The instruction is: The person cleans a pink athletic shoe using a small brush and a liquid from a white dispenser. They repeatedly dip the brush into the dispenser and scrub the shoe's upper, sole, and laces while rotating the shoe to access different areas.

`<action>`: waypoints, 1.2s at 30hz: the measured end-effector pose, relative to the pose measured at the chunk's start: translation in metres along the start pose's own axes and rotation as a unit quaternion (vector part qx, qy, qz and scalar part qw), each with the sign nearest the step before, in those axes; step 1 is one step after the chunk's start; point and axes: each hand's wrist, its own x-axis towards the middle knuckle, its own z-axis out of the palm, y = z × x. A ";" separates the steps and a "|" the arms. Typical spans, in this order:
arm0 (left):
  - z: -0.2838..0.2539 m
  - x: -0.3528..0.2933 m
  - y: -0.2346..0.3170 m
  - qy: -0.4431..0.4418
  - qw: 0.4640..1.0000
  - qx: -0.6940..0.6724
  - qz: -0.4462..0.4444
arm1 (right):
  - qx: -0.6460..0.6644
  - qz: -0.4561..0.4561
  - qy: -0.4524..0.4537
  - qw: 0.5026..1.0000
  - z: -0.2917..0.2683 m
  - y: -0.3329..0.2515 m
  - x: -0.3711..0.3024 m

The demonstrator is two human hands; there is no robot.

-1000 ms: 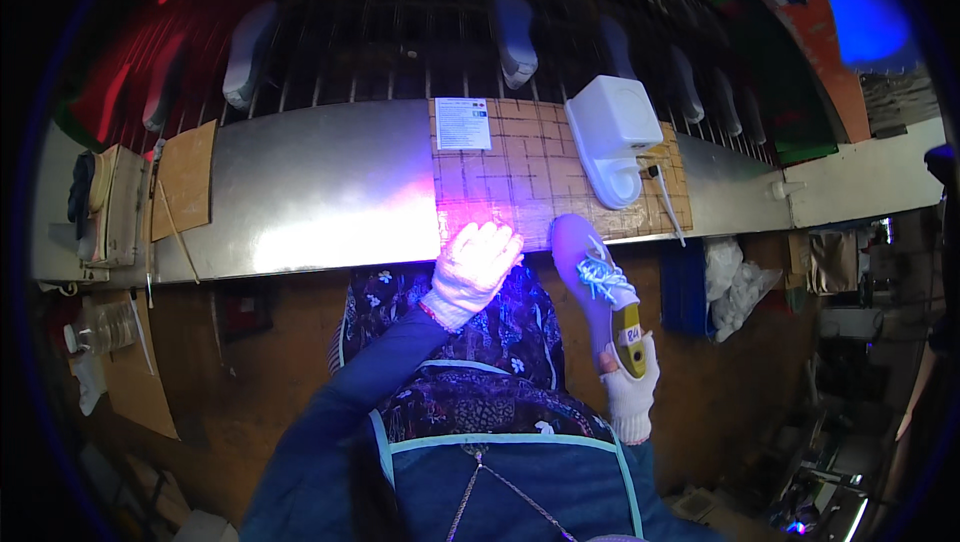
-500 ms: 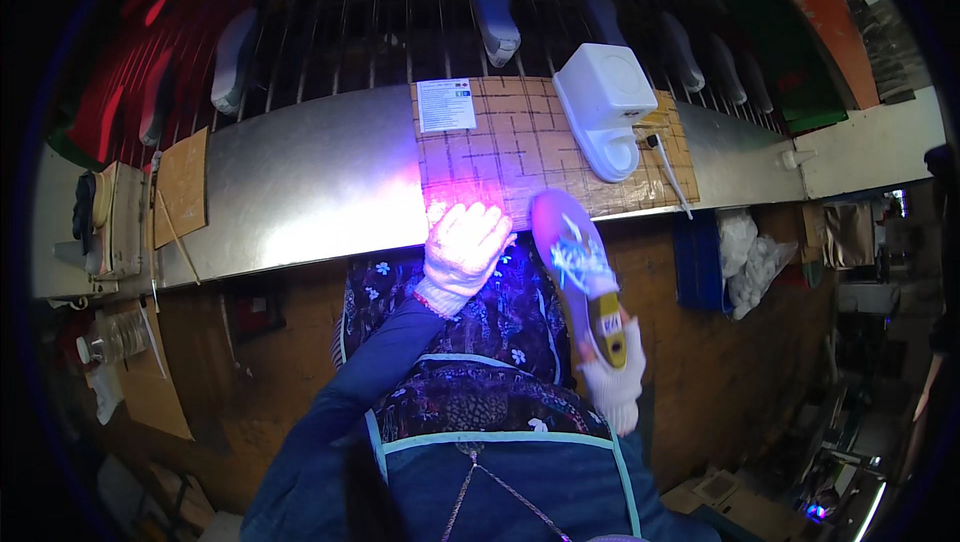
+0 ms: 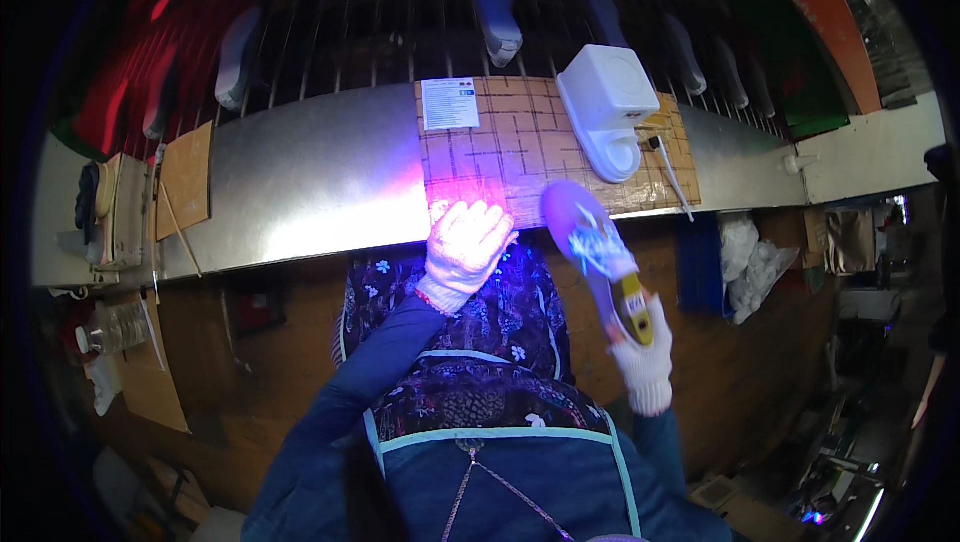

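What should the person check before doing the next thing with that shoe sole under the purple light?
1. Right hand grips the shoe insole by its heel end: ok.
2. Left hand rests on the front edge of the metal bench, apart from the insole: ok.
3. Both hands wear white gloves: ok.
4. Purple light falls on the grid mat in front of the left hand: ok.
5. White box device sits on the mat beyond the insole's toe, not touching it: ok.
6. Whether the bright marks on the insole are complete: cannot tell.
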 end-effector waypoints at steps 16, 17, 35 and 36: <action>0.005 -0.003 0.000 0.004 1.000 -0.019 -0.016 | -0.140 -0.121 -0.047 0.982 -0.028 -0.021 -0.005; 0.004 -0.004 0.000 -0.009 1.000 -0.018 -0.014 | -0.114 -0.101 -0.047 0.987 -0.028 -0.020 -0.007; 0.000 -0.002 0.002 -0.006 1.000 -0.010 -0.013 | -0.266 -0.179 -0.112 0.941 -0.027 -0.076 0.039; 0.000 -0.001 0.001 0.001 1.000 -0.002 -0.006 | -0.260 -0.115 -0.100 0.953 -0.031 -0.083 0.033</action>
